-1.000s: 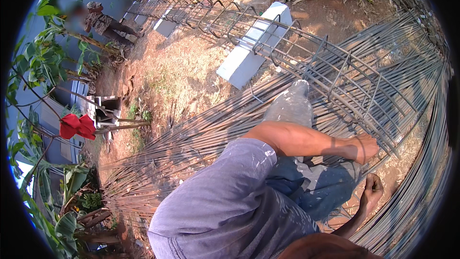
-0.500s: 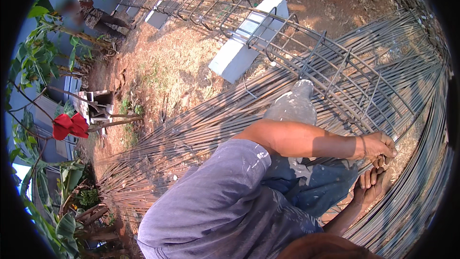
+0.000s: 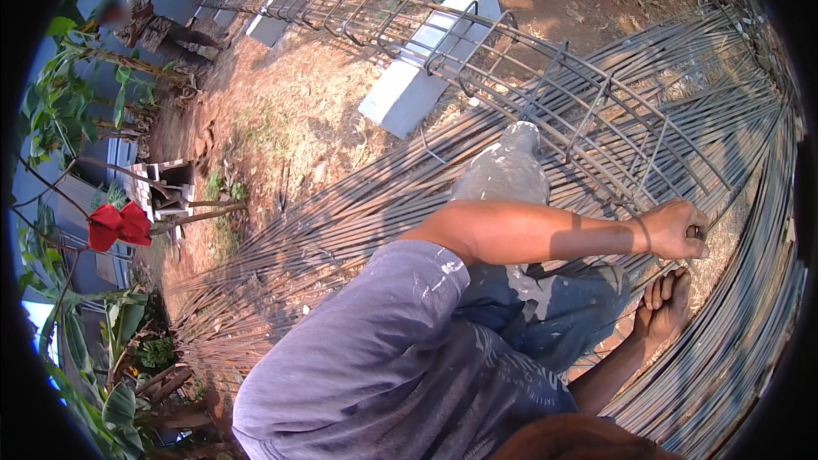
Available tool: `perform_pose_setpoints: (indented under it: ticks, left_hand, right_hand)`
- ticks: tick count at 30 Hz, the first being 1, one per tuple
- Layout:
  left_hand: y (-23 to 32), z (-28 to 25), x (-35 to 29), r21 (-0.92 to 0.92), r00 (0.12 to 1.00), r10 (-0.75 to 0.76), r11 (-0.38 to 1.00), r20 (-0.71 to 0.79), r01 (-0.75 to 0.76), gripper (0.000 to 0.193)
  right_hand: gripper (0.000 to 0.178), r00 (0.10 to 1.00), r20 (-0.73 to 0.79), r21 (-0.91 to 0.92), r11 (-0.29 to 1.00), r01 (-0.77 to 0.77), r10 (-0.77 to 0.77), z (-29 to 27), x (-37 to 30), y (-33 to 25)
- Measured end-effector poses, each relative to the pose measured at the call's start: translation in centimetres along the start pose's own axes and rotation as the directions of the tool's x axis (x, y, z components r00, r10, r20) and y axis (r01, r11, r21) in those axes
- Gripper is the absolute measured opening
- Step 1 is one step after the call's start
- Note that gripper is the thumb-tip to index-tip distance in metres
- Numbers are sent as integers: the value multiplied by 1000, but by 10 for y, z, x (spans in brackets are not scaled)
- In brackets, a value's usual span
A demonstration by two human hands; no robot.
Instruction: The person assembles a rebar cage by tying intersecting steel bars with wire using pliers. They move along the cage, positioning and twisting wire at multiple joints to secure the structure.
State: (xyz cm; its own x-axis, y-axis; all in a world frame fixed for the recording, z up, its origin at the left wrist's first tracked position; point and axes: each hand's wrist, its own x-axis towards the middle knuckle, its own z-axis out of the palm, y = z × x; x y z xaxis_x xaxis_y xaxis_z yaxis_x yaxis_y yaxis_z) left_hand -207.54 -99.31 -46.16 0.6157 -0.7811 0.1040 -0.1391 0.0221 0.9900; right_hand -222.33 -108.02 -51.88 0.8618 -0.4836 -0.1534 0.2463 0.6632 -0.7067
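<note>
Near end of rebar cage [image 3: 546, 78], left hand [image 3: 673, 230] parts from right hand [image 3: 665, 304], leaving gap between; both grips curled, contents unclear.

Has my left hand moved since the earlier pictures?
Yes. Judged against the rebar cage, your left hand has moved rightward and upward in the picture, closer to the cage's near end.

Half-second change | left hand [image 3: 676, 230]: raised toward rebar cage [image 3: 610, 78] | gap to right hand [image 3: 666, 305]: wider
</note>
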Motion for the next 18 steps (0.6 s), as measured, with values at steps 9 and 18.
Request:
perform_pose_setpoints:
  ticks: [9, 18]
  left_hand:
    - [-10, 14, -2, 372, 976, 214, 904, 30, -210, 20]
    - [-24, 20, 23, 170, 991, 135, 976, 2, -133, 14]
  right_hand:
    - [22, 922, -368, -461, 884, -70, -119, 6, -18, 0]
    - [17, 897, -379, -471, 882, 26, -228, -12, -9, -7]
